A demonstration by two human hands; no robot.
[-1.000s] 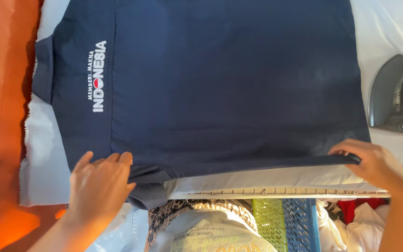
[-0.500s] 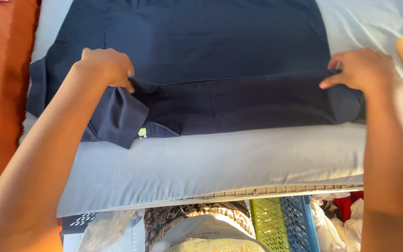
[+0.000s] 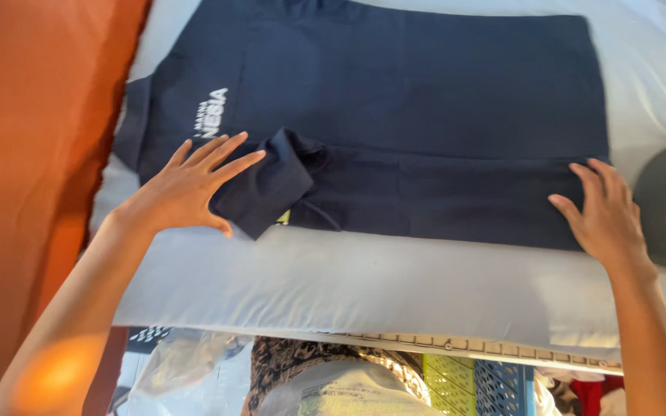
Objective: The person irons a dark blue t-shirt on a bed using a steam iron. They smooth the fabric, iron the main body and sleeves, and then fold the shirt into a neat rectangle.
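Flat hands on navy shirt

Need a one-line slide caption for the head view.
Both hands, left hand and right hand, flat on a part-folded navy shirt on a white padded board.

Arms: both forearms bare to the frame's edge, no sleeves showing.
Left hand: bare, no ring, watch or glove visible.
Right hand: bare, no ring or wristband visible.
Clothing: patterned dark-and-light garment at the waist.
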